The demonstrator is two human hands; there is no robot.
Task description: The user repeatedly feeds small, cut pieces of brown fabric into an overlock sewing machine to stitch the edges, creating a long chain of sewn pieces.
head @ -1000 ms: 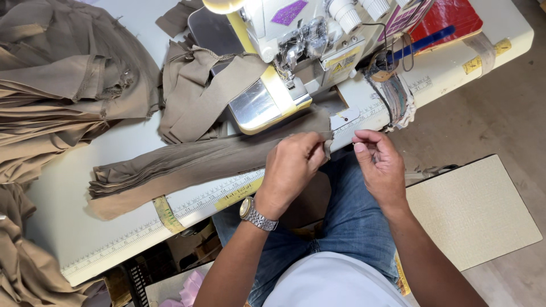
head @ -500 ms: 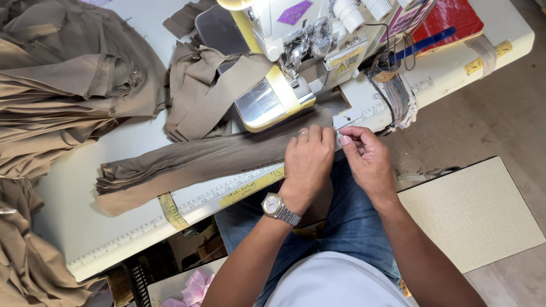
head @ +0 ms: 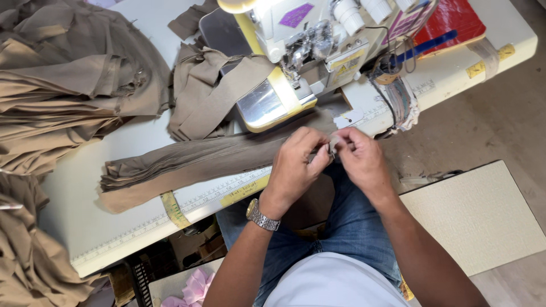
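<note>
Between both hands (head: 330,153), folded tan fabric (head: 199,162) stretches leftward.

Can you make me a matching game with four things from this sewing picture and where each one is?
Things:
1. wristwatch
2. folded tan fabric strip
3. red flat thing
4. pink bow

Places:
A. far right end of the table, behind the sewing machine
B. under the table edge, by the person's knee
C. on the left hand's wrist
D. lying along the table's ruler edge, its right end at both hands

Pairs: 1-C, 2-D, 3-A, 4-B
</note>
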